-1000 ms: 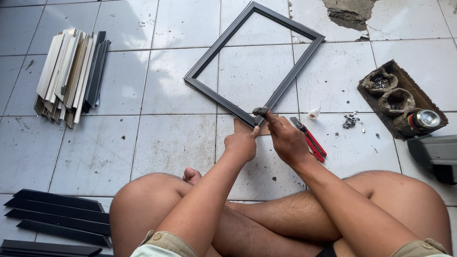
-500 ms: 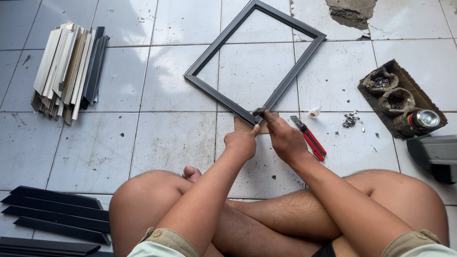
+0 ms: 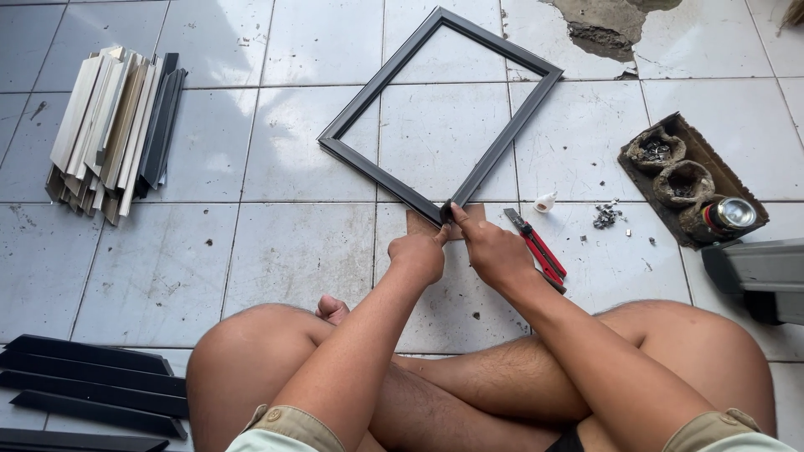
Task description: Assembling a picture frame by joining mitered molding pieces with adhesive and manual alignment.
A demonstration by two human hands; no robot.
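We pinch the near corner of the black frame (image 3: 440, 117) with our left hand (image 3: 419, 254) and right hand (image 3: 492, 249). The frame lies assembled on the tiled floor (image 3: 151, 276); only this corner seems unfinished.

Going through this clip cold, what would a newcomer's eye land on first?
First, the dark rectangular frame lying on the tiled floor, with the left hand and right hand pressed together at its nearest corner. Next, red-handled pliers lie just right of the hands. A stack of pale and dark moulding strips lies at the far left.
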